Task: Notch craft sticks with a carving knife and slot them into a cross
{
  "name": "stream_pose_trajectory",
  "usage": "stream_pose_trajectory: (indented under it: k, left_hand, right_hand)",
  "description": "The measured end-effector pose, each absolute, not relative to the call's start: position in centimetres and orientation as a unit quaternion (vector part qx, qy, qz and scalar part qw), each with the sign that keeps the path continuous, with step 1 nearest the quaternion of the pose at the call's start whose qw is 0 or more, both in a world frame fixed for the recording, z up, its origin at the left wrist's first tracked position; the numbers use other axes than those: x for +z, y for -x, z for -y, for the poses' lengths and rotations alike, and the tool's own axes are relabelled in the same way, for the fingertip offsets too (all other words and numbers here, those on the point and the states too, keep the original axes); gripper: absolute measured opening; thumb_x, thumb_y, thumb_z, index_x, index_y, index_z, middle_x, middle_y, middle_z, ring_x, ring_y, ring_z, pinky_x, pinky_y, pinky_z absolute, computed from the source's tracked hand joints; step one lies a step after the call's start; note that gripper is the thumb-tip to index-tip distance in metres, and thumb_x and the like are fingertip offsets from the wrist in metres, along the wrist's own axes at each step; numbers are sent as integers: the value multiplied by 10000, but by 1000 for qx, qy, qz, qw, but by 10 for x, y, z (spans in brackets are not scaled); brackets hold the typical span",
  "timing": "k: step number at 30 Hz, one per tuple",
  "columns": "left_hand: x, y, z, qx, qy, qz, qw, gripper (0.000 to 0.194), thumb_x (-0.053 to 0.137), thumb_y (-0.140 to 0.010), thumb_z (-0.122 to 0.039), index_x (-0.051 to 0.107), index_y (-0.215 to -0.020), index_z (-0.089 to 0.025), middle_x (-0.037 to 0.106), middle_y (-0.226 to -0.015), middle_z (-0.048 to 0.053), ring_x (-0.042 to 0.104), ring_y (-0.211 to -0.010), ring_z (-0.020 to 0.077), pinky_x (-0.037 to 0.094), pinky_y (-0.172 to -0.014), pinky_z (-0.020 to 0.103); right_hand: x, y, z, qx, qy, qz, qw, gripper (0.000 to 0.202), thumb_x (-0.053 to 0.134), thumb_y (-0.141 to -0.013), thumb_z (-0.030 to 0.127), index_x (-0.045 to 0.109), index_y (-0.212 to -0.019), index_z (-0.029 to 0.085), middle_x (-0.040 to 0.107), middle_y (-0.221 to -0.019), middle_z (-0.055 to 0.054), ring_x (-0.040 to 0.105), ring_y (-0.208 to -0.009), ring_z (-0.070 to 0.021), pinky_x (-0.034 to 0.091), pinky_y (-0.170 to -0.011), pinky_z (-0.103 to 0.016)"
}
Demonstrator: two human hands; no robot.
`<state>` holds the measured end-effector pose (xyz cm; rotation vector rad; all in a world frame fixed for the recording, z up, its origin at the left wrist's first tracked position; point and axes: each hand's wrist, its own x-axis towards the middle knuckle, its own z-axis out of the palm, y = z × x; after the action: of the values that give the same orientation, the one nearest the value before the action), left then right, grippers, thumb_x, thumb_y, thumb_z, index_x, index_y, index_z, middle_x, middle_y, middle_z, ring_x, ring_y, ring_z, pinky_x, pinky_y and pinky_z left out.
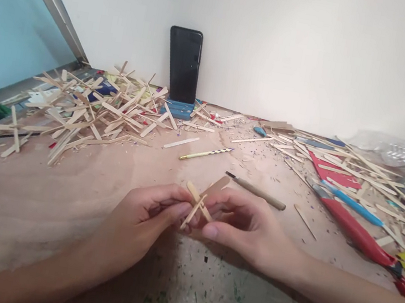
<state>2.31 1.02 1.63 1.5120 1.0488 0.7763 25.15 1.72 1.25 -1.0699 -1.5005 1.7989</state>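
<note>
Between my two hands, just above the tabletop, are crossed wooden craft sticks. My left hand pinches their left ends between thumb and fingers. My right hand is closed around the right side, thumb low and fingers curled behind the sticks. Fingers partly hide where the pieces meet. Behind my right hand lies a carving knife with a brown handle and a dark tip. A patterned pencil and a loose craft stick lie farther back.
A pile of craft sticks covers the back left. A phone leans upright on a blue stand. At right lie red-handled pliers, a blue pen-like tool, more sticks and a plastic bottle. A white wall stands behind.
</note>
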Motion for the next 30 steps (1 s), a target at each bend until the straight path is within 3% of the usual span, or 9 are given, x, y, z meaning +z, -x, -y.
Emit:
stream_pose_trajectory:
  k: [4, 11, 15, 18, 25, 27, 30]
  left_hand:
    - [14, -21, -6, 314, -674, -479, 467, 254, 588, -1049, -284, 817, -948, -245, 770, -817, -31, 688, -743, 135, 501, -673, 198]
    - [14, -14, -1, 308, -770, -471, 301, 265, 593, -1060, -253, 851, -1023, -302, 851, -932, -45, 762, -780, 135, 531, -727, 193]
    - [13, -17, 1, 317, -796, -443, 265, 246, 622, -1051, -195, 838, -1039, -312, 851, -920, -65, 775, -779, 119, 539, -731, 170]
    - [14, -18, 1, 314, -803, -428, 271, 246, 632, -1046, -163, 829, -1024, -308, 836, -875, -76, 759, -740, 103, 542, -723, 156]
    - [12, -17, 1, 323, -800, -394, 317, 299, 576, -1066, -146, 826, -1099, -306, 855, -998, -29, 798, -892, 136, 581, -836, 200]
    - [12, -18, 1, 322, -785, -407, 339, 277, 586, -1065, -177, 833, -1072, -301, 848, -966, -21, 791, -883, 149, 573, -810, 213]
    - [15, -20, 1, 316, -725, -454, 409, 255, 601, -1064, -256, 830, -954, -281, 794, -804, -39, 712, -714, 132, 518, -686, 204]
  right_hand:
    - [14, -251, -17, 626, 417, 598, 275, 461, 831, -896, 620, 784, -953, 164, 739, -808, -43, 597, -645, -133, 471, -561, -259]
    - [13, -256, -16, 449, 372, 734, 348, 138, 734, -1027, 287, 841, -1011, 201, 834, -905, -28, 714, -762, -140, 547, -678, -252]
    - [13, -255, -14, 381, 343, 777, 365, 101, 723, -1034, 210, 819, -1011, 191, 803, -822, 5, 684, -674, -101, 527, -613, -208]
    - [11, -256, -14, 355, 328, 792, 373, 94, 721, -1042, 193, 812, -1018, 185, 802, -822, 5, 691, -676, -97, 532, -617, -199]
    - [8, -259, -15, 324, 337, 814, 345, 159, 662, -1076, 229, 810, -1021, 210, 814, -848, -23, 738, -730, -145, 577, -663, -241]
    - [8, -260, -15, 327, 336, 815, 341, 172, 647, -1077, 212, 815, -1041, 209, 822, -869, -29, 750, -755, -152, 584, -679, -246]
    - [9, -260, -16, 334, 342, 811, 336, 197, 638, -1077, 197, 833, -1099, 222, 831, -891, -30, 755, -757, -158, 586, -676, -255]
